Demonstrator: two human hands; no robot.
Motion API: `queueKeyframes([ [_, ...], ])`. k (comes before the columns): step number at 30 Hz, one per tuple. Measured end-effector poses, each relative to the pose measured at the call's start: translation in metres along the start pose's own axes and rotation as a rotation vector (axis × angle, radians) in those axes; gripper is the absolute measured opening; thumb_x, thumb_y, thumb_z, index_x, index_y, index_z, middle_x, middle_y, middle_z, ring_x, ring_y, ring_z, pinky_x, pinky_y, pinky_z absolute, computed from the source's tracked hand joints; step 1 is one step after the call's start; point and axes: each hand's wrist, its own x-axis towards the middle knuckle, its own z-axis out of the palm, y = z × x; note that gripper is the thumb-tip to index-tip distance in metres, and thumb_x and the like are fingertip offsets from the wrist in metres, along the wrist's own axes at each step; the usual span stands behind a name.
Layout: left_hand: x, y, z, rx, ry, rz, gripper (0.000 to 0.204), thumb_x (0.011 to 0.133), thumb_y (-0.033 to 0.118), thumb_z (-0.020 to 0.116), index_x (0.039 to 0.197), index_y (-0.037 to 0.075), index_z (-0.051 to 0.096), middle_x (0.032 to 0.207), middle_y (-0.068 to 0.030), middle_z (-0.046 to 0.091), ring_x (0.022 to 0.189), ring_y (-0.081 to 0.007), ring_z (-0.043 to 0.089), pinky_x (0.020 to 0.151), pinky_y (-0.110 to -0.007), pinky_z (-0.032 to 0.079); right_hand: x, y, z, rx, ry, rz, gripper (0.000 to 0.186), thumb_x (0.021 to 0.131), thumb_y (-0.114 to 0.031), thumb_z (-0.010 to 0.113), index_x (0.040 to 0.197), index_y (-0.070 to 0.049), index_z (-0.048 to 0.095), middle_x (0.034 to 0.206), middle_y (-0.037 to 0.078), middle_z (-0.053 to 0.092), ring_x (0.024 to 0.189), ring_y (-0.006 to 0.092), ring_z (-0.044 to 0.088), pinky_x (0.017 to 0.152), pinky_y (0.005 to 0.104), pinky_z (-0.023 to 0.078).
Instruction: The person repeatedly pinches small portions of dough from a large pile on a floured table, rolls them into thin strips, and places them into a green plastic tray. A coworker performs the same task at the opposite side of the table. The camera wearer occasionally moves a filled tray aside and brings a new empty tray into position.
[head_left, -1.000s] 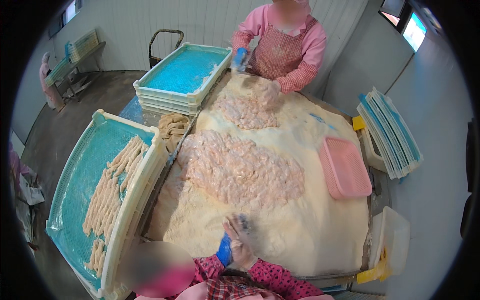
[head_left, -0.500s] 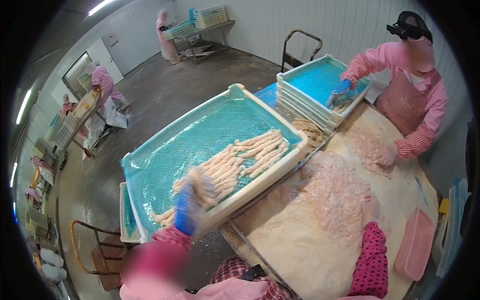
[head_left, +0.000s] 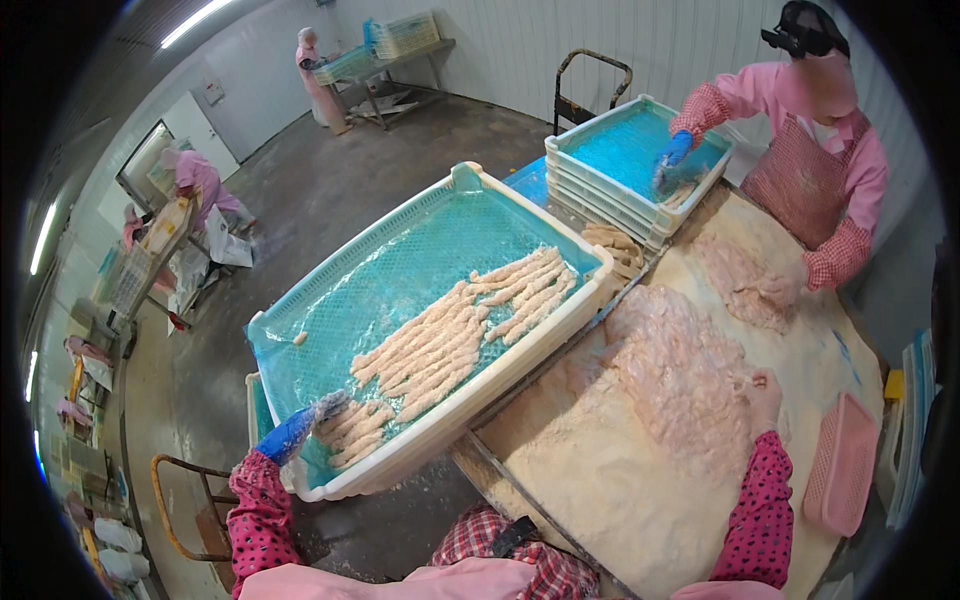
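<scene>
My left hand (head_left: 300, 428), in a blue glove with flour-dusted fingers, is at the near left corner of a white tray (head_left: 540, 378) lined with teal mesh. Its closed fingers press on the ends of several flour-coated meat strips (head_left: 357, 432) lying side by side. More coated strips (head_left: 430, 345) lie in rows beyond them. My right hand (head_left: 764, 402) is at the right edge of a pile of wet, pale pink raw meat (head_left: 670, 365) on the floured table (head_left: 580, 490). Its fingers are curled; what they hold, if anything, is hidden.
Across the table a co-worker (head_left: 825, 150) reaches into stacked white trays (head_left: 610, 180) with a blue-gloved hand, beside a smaller meat heap (head_left: 745, 285). A pink basket (head_left: 840, 465) stands at the table's right. A rusty metal cart (head_left: 185, 500) is lower left. Other people work farther back.
My left hand has moved left and down, and the strips it carried now lie in the tray's near corner. My right hand has shifted slightly up and right at the raw meat.
</scene>
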Motion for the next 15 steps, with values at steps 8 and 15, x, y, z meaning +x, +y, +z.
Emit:
queueKeyframes([
  [8,0.018,0.050,0.100,0.175,0.082,0.438,0.049,0.090,0.014,0.050,0.135,-0.001,0.035,0.136,-0.0131,0.041,0.126,-0.0229,0.038,0.105,-0.034,0.028,-0.178,-0.105,-0.029,-0.202,-0.889,-0.108,0.046,0.072,-0.024,0.070,0.113,-0.006,0.061,0.106,0.013,0.063,0.095,0.0245,0.060,0.085,0.0338,0.046],
  [15,0.088,0.009,0.370,0.799,-0.499,0.961,0.077,0.072,0.033,0.072,0.133,0.002,0.037,0.130,-0.0179,0.044,0.119,-0.0340,0.042,0.100,-0.041,0.034,-0.272,-0.091,0.004,-0.505,-0.511,-0.330,0.060,0.069,-0.033,0.071,0.123,-0.011,0.053,0.121,0.012,0.054,0.113,0.0273,0.049,0.100,0.0374,0.035],
])
